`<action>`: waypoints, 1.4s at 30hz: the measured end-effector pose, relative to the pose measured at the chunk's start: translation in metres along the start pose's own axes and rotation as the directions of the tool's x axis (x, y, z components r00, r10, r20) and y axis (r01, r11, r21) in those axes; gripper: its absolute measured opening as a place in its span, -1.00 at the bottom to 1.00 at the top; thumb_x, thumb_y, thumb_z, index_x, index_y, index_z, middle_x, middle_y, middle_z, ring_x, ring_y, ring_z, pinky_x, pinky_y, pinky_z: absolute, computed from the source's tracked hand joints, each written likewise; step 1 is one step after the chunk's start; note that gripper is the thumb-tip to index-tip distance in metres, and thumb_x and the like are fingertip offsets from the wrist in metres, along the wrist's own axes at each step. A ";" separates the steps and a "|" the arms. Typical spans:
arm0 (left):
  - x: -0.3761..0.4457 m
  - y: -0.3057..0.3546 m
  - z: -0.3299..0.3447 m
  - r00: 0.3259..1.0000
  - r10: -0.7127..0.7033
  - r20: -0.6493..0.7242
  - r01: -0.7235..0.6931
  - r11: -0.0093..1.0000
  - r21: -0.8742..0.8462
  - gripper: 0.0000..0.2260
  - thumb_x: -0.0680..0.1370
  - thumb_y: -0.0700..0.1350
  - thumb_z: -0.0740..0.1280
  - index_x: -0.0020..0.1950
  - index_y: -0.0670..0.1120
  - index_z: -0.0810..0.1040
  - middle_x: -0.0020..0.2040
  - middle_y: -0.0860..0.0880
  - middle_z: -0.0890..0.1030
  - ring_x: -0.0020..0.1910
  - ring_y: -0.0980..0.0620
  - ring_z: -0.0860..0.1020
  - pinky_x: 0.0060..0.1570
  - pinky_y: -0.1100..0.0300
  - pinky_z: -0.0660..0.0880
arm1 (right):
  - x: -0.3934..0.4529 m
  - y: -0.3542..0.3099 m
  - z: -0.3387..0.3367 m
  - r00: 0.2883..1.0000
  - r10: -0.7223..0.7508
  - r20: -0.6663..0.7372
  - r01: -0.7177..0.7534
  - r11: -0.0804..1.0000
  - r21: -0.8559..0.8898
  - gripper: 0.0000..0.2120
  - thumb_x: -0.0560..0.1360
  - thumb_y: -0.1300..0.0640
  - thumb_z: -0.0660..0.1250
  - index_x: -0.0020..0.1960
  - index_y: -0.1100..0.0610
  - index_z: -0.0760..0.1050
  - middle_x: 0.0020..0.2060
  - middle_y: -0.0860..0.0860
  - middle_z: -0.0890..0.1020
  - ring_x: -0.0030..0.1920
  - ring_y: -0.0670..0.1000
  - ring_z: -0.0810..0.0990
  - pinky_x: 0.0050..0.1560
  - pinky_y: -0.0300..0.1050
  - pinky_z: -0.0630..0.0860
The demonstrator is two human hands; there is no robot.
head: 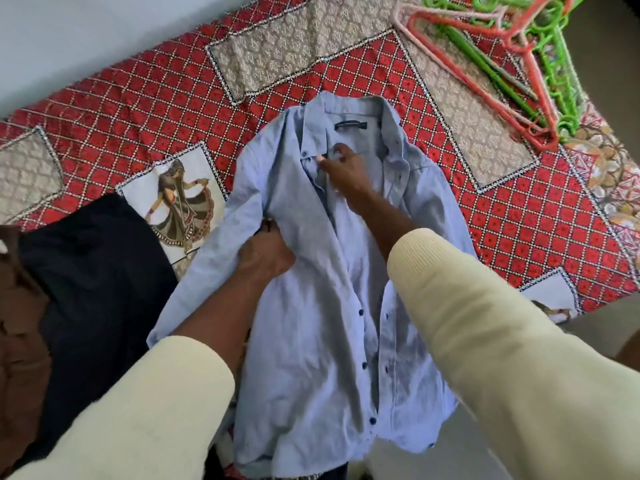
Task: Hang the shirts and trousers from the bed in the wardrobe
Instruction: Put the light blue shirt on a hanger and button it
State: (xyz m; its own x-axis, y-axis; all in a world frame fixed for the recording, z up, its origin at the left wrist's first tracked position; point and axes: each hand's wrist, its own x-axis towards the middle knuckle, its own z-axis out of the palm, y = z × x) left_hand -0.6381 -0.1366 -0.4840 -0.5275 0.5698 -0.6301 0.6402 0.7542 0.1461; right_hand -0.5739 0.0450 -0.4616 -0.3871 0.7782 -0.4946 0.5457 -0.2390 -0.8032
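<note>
Shirt: a light blue long-sleeved button-up cotton shirt (311,306) lies front-up and unbuttoned on the bed, collar toward the far side, hem toward the person, dark buttons down the placket.
Bed cover: a red quilted bedspread with white diamond stitching and beige patterned panels (173,91); one panel shows a printed dancing figure.
Left hand: the left hand (265,252) grips a bunch of the shirt's fabric at the side seam near the armpit; its fingertips are tucked under the cloth and cannot be seen.
Right hand: the right hand (344,168) rests just below the collar, thumb and forefinger pinching the edge of the front placket.
Sleeves: cream knitted sleeves (485,323) cover both forearms and hide part of the shirt's right side.
Hangers: a pile of green and salmon-pink plastic hangers (512,53) lies at the far right corner of the bed, well apart from the shirt; they overlap, so the count cannot be told.
Other clothes: a dark navy garment (93,271) and a brown garment (20,334) lie to the left, the brown one cut off by the edge; their type is unclear.
Writing: a dark label inside the collar (350,126) is too blurred to read.
</note>
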 end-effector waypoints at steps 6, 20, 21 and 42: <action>0.013 0.008 -0.020 0.983 0.164 0.083 -0.173 0.979 0.108 -0.73 0.60 -0.08 0.26 0.17 -0.23 0.60 0.18 -0.20 0.61 0.21 -0.19 0.55 0.20 0.03 0.43 | 0.023 -0.016 0.014 0.999 0.019 -0.048 -0.021 0.999 -0.044 -0.83 0.50 0.29 0.37 -0.23 0.17 0.44 -0.35 0.03 0.49 -0.35 -0.06 0.45 -0.36 -0.29 0.37; 0.006 0.015 -0.025 0.974 0.132 0.185 -0.156 0.980 0.121 -0.61 0.65 0.00 0.19 0.41 -0.17 0.42 0.39 -0.15 0.47 0.39 -0.11 0.40 0.39 0.10 0.17 | 0.002 0.017 -0.059 0.968 -0.116 0.221 0.237 0.711 -0.662 -0.62 0.45 0.26 0.22 0.26 0.31 0.43 0.17 0.31 0.55 0.16 0.29 0.54 0.12 0.05 0.46; 0.003 0.020 -0.032 0.968 0.123 0.221 -0.148 0.984 0.101 -0.58 0.66 -0.01 0.20 0.46 -0.18 0.37 0.44 -0.16 0.42 0.43 -0.09 0.37 0.41 0.16 0.11 | -0.006 0.024 -0.063 0.974 -0.101 0.204 0.211 0.738 -0.641 -0.57 0.42 0.24 0.24 0.27 0.33 0.41 0.22 0.32 0.51 0.22 0.30 0.49 0.19 0.04 0.41; 0.060 0.363 -0.082 0.810 0.475 -0.345 -0.536 0.837 -0.107 -0.55 0.60 -0.25 0.22 0.51 -0.16 0.31 0.44 -0.14 0.35 0.35 -0.12 0.39 0.26 0.10 0.38 | 0.130 0.038 -0.355 0.918 -0.275 -0.285 -0.114 0.507 -0.854 -0.54 0.45 0.06 0.43 0.27 0.24 0.44 0.11 0.17 0.50 0.11 0.16 0.46 0.12 0.04 0.41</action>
State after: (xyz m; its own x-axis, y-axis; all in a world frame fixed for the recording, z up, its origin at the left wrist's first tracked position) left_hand -0.4825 0.1981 -0.4060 -0.3157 0.9320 -0.1780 0.7593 0.3607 0.5416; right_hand -0.3403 0.3433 -0.4385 -0.2935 0.9458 -0.1390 0.9557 0.2866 -0.0672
